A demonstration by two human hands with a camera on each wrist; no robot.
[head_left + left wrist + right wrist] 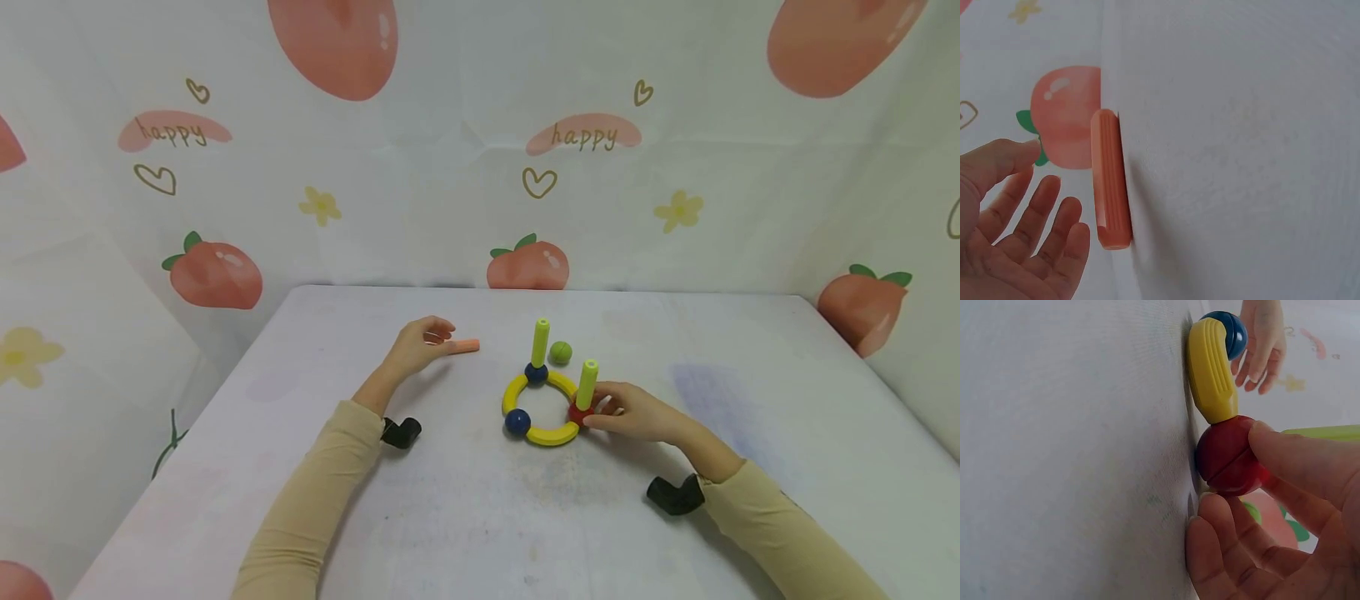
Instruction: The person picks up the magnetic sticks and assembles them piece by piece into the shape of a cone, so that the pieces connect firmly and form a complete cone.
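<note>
red ball (581, 414) at the near right of the yellow ring (553, 436), and the right hand (637, 412) has it: thumb on one side, fingertips on the other, a clear pinch in the right wrist view. that ring lies flat on the white table (450, 517), right about the middle, curved yellow pieces running between three balls. up at the far side sits the far blue ball (536, 374), and over at the near left the near blue ball (517, 422), both joined to the yellow. two lime rods now: the far rod (540, 343) stands upright on the far blue ball, and the near rod (587, 385) rises from the red ball with a slight lean, right beside the gripping fingers. just behind the ring, there's the green ball (561, 352), resting on the table. across to the left hand (417, 344), and it's loose, fingers gently bent, nothing in its grasp, hovering just beside the orange stick (466, 346); the left wrist view shows a gap between fingers and stick. that stick lies on the table, left of the ring and well apart from it. beige sleeves (311, 492) on both arms, and behind it all hangs the peach-printed cloth (420, 183).
</note>
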